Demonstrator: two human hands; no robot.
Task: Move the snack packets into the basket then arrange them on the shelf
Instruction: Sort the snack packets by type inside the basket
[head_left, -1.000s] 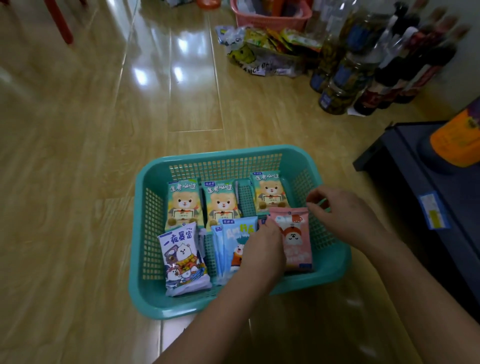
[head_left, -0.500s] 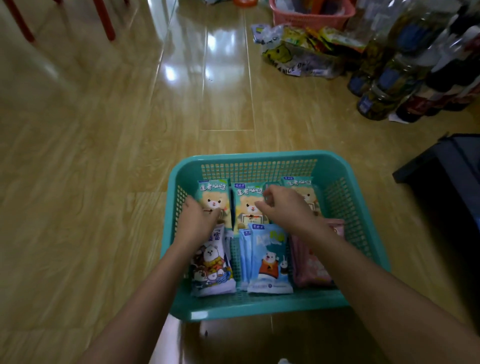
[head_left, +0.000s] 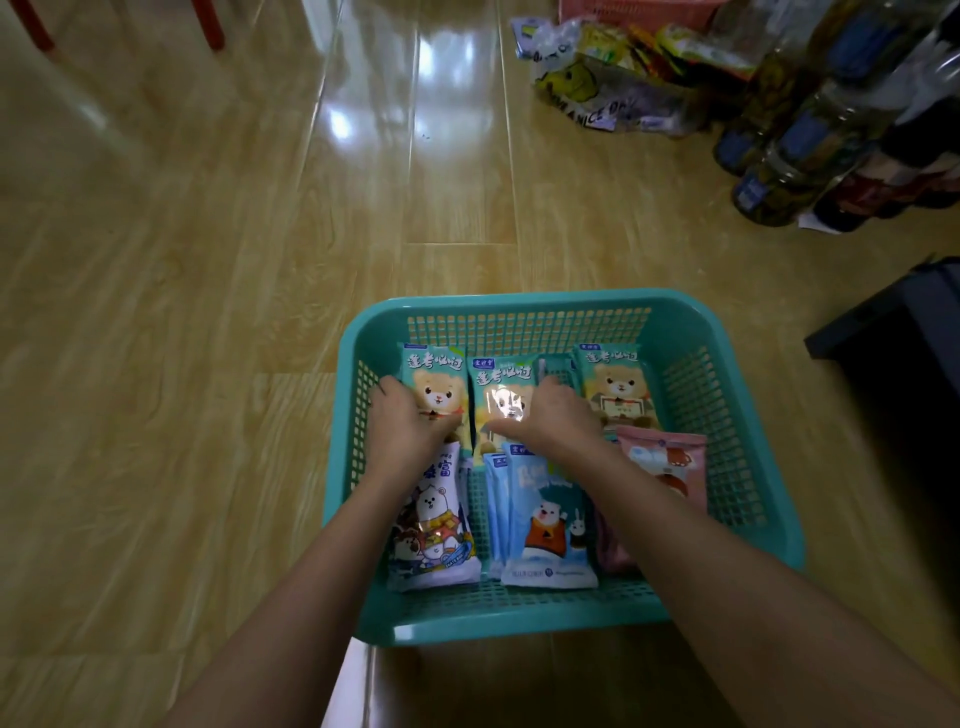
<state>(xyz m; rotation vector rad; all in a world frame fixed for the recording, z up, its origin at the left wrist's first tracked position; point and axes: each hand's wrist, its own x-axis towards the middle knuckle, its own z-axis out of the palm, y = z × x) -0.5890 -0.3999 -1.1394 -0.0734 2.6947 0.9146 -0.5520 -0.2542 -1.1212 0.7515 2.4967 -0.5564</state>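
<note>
Reaching into the teal basket (head_left: 519, 304), the person has both hands on the back row of snacks. The basket sits on the glossy wooden floor (head_left: 208, 312), so all the packets in sight are already inside it.

Left hand (head_left: 410, 423) is on the left green bear packet (head_left: 436, 374): fingers curl round its left edge and the thumb lies on the front, so that grip is closed on the packet. Right hand (head_left: 550, 415) is over the middle green bear packet (head_left: 501, 384), fingers tucked down at its right edge and thumb stretched flat across the front, so it's holding that one too. The right green bear packet (head_left: 618, 384) lies just beside it, untouched.

Front row, left to right: a white polar-bear packet (head_left: 434, 530), a little stack of blue packets (head_left: 550, 525), and a pink packet (head_left: 670, 462) partly under the right forearm.

Further back on the floor there's a clear bag of snacks (head_left: 597, 88), a bunch of bottles (head_left: 810, 145) and a pink basket (head_left: 623, 8) at the top edge. Some dark furniture (head_left: 893, 332) sits off to the right, and red legs (head_left: 208, 26) show at top left.
</note>
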